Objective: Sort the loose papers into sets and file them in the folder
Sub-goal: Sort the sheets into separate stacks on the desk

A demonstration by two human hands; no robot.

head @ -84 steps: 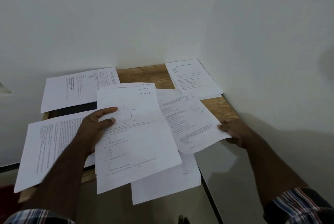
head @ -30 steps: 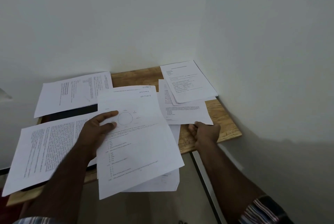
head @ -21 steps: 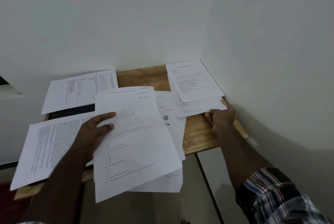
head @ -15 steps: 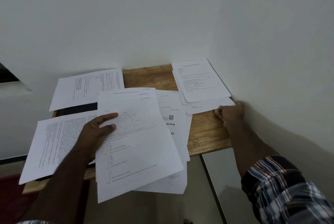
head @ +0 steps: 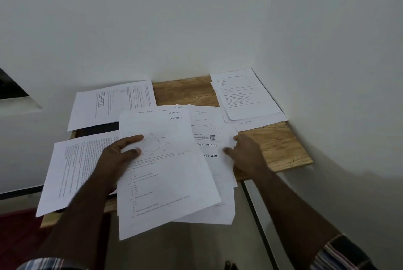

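My left hand (head: 118,160) holds a fanned stack of papers (head: 165,173) above the table's front edge, thumb on the top sheet beside a printed circle. My right hand (head: 245,153) touches the right edge of a sheet titled "Training" (head: 208,145) that lies under the fan, its thumb on the paper and its fingers loosely spread. A small pile of forms (head: 244,95) lies in the back right corner against the wall. A text sheet (head: 76,169) lies at the front left and a sheet with a small table (head: 109,104) at the back left.
The wooden table (head: 279,147) stands in a corner between two white walls. A dark flat object (head: 98,131) shows between the two left sheets. The text sheet and the held fan overhang the front edge. Below is a dark red surface (head: 15,235).
My right hand let go of the sheet it had slid under the back right pile and moved left to the "Training" sheet. My left hand kept the fan still.
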